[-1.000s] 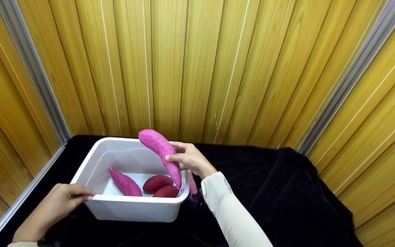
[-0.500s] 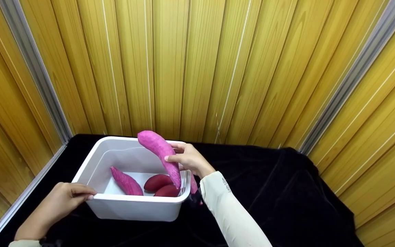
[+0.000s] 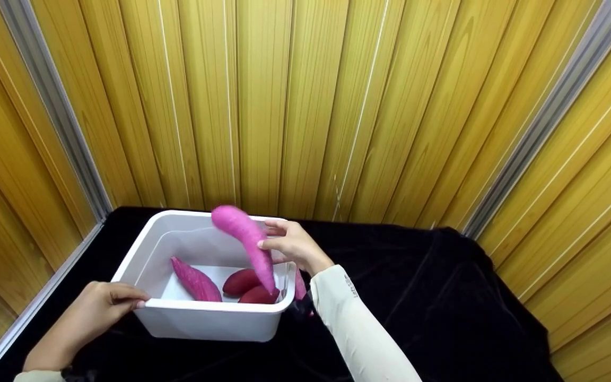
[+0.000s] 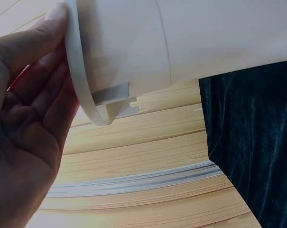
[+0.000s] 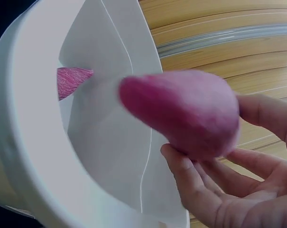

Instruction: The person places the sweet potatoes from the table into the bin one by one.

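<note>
A purple sweet potato (image 3: 239,228) tilts over the right half of a white plastic bin (image 3: 207,306), blurred while the hand beside it is sharp. My right hand (image 3: 295,246) has its fingers loosely spread at the sweet potato's side, the thumb tip right at its edge. From the right wrist view, the sweet potato (image 5: 190,111) lies before the spread fingers (image 5: 262,111). The left hand (image 3: 106,307) pinches the bin's near-left rim between thumb and fingers. Inside the bin lie another purple sweet potato (image 3: 197,281) and two smooth dark red oval pieces (image 3: 242,282).
Black cloth (image 3: 417,307) covers the table around the bin. Just outside the bin's right wall, a pink piece (image 3: 300,286) shows partly, next to the right sleeve. Yellow wood-patterned panels (image 3: 311,106) with grey metal corner strips stand behind and at both sides.
The upper sweet potato has shifted slightly down and left against the right hand, which is almost still, and its grip has loosened. The left hand keeps its place on the rim.
</note>
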A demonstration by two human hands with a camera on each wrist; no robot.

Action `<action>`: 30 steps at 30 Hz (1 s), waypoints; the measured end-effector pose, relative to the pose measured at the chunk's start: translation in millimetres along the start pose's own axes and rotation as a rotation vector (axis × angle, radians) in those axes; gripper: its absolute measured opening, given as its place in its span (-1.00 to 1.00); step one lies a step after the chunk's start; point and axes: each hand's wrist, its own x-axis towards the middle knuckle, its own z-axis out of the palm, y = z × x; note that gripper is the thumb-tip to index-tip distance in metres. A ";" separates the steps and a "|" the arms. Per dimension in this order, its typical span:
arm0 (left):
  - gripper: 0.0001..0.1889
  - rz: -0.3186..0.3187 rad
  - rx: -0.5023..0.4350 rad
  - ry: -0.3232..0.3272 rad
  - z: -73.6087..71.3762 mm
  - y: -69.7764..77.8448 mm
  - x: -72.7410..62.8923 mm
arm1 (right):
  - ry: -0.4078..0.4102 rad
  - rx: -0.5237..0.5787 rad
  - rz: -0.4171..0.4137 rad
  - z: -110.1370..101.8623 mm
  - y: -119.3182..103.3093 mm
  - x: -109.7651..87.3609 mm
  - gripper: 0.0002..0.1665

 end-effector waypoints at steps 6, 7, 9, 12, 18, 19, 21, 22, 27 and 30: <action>-0.78 0.000 -0.001 -0.001 -0.7 -0.1 -0.8 | 0.008 0.026 -0.009 -2.8 0.9 -1.8 -0.26; -0.77 0.005 -0.003 0.003 -0.5 -0.5 -1.2 | 0.011 0.021 -0.006 -3.0 1.0 -2.1 -0.27; -0.76 0.017 -0.013 0.011 0.2 -1.2 -1.9 | 0.011 0.018 0.000 -3.6 1.3 -2.9 -0.29; -0.74 0.032 -0.033 0.015 0.7 -2.5 -2.7 | 0.010 0.010 0.004 -4.8 2.1 -3.5 -0.32; -0.74 0.044 -0.033 0.020 1.1 -3.9 -3.0 | 0.019 0.009 0.006 -7.2 5.3 -2.0 -0.33; -0.74 0.046 -0.031 0.020 1.1 -3.8 -2.9 | 0.021 0.011 0.006 -7.6 5.8 -1.8 -0.34; -0.73 0.050 -0.027 0.022 1.1 -3.6 -2.8 | 0.023 0.015 0.008 -8.2 6.5 -1.8 -0.35; -0.73 0.052 -0.025 0.023 1.1 -3.5 -2.9 | 0.023 0.015 0.010 -8.4 6.8 -1.8 -0.36; -0.72 0.048 -0.020 0.024 1.3 -3.3 -3.2 | 0.020 0.013 0.009 -10.2 8.6 -2.1 -0.36; -0.72 0.043 -0.018 0.023 1.1 -3.3 -3.1 | 0.014 0.013 0.003 -11.7 9.2 -3.1 -0.35</action>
